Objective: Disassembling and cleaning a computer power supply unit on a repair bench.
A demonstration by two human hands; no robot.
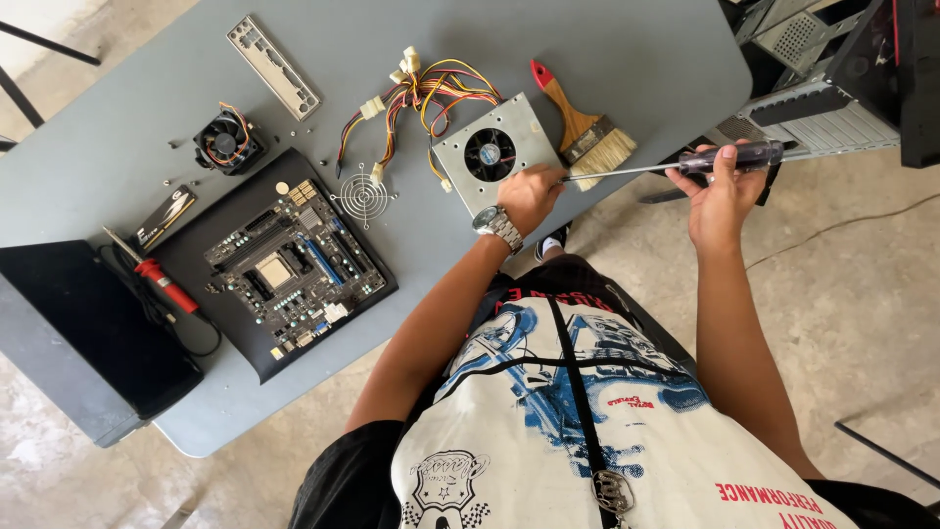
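Note:
A grey power supply unit [490, 152] with a round fan and a bundle of coloured wires lies on the grey table [636, 49]. My left hand [529, 194], with a metal watch on the wrist, is closed on its near right corner. My right hand [720, 191] grips the clear purple handle of a long screwdriver [636, 168]. The shaft runs level to the left, and its tip ends at my left hand's fingers by the unit's edge. A paintbrush [587, 132] with a red-tipped wooden handle lies just behind the shaft.
A motherboard [289, 264] on a black mat, a round wire fan grille [363, 196], a cooler fan [227, 142], a metal port plate [274, 67], a red-handled soldering iron [162, 282] and loose screws lie to the left. An open computer case [822, 108] stands at the right.

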